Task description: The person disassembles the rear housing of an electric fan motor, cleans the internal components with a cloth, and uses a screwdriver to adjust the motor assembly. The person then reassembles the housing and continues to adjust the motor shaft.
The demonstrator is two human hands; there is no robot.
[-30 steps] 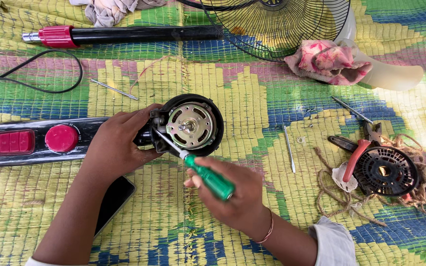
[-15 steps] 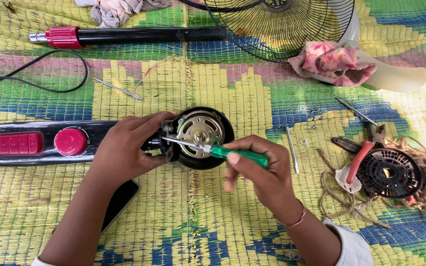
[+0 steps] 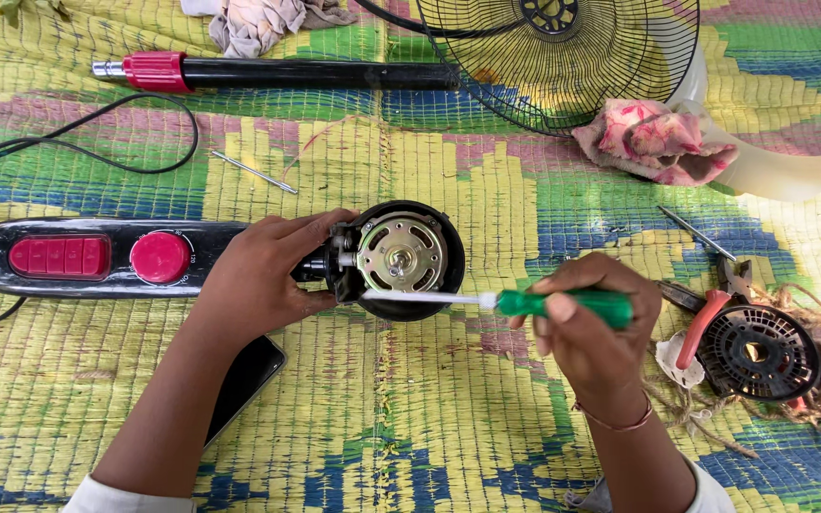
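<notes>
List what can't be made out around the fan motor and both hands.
Head view:
- Screwdriver tip: too small to tell what it touches on the fan motor.
- Motor's left side: covered by the left hand.
- Phone: mostly under the left forearm.
- Screwdriver handle: partly wrapped by the right hand.

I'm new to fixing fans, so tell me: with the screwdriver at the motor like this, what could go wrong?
The screwdriver lies nearly flat, its tip close to the left hand gripping the fan motor; a slip could jab the fingers. The right hand grips the handle well away from the tip, so control may be weak. Any loosened screw could vanish into the woven mat.
</notes>
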